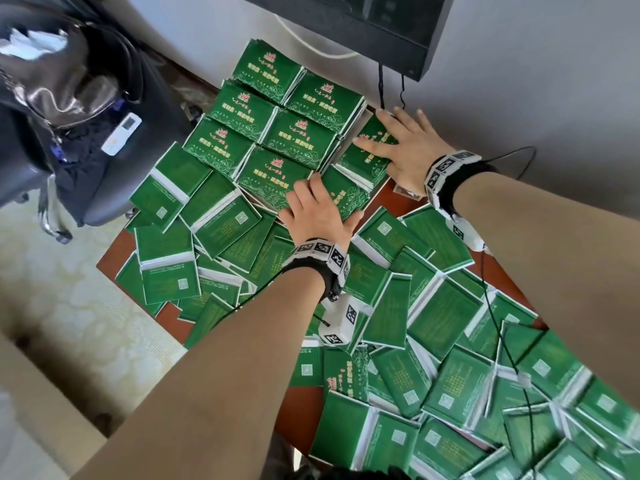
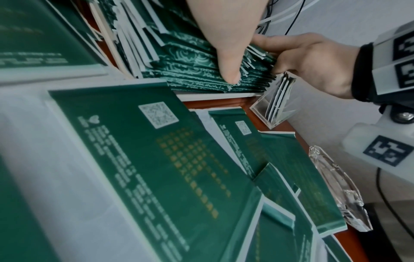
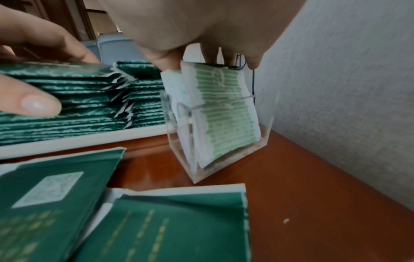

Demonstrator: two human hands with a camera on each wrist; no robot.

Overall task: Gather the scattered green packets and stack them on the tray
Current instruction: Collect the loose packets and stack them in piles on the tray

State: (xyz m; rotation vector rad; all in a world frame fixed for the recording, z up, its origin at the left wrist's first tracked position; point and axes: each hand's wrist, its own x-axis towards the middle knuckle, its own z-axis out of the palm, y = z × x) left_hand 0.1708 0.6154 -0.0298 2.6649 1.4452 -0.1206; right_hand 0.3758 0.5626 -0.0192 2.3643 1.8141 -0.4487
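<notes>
While both hands press flat, fingers spread, on the nearest stacks [image 1: 349, 174] in the tray [image 3: 78, 141], squaring seems underway; next comes gathering loose packets [image 1: 440, 306].

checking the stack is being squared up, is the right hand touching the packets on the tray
Touching. The head view shows the right hand spread flat on the top packets at the tray's near corner; the left wrist view shows its fingers on them.
</notes>
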